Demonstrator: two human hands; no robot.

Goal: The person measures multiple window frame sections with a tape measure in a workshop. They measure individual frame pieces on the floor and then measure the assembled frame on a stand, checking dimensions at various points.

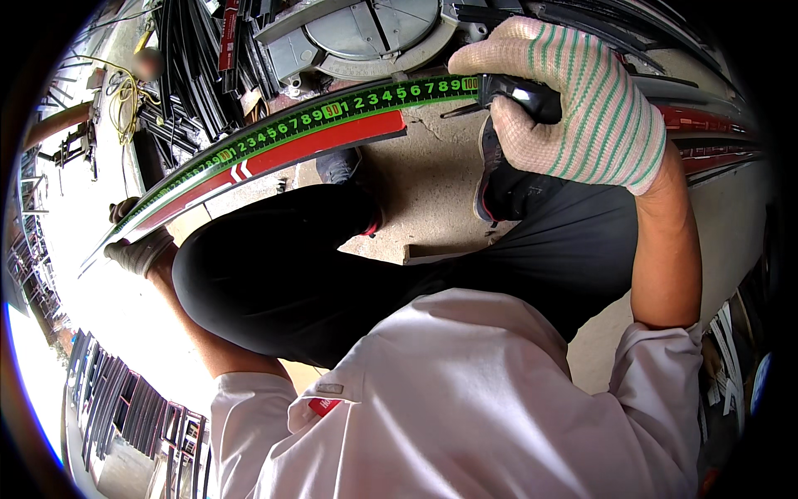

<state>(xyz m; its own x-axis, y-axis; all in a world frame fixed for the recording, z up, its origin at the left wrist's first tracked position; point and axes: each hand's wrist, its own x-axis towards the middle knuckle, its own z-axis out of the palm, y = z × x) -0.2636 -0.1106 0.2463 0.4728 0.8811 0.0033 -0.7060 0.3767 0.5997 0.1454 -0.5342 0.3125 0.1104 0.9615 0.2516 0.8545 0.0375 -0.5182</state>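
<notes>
My right hand (586,108), in a white knit glove with green and pink stripes, is closed round the black case of a tape measure (532,96). Its black-and-green blade (291,126) is pulled out in a long run to the left. Below it, along the blade, lies a red-faced strip (324,141) with a white mark, its squared end short of the case. At the far left my left hand (143,251), in a darker glove, is closed round the far part of the blade and strip. Glare and distance hide the blade's tip.
A grey round-based metal machine (366,41) stands ahead of me. Bundles of dark strips (179,62) lie beside it, with a yellow cord (125,104) farther left. More long profiles (125,399) are laid out at the lower left. Red strips (706,121) are at the right.
</notes>
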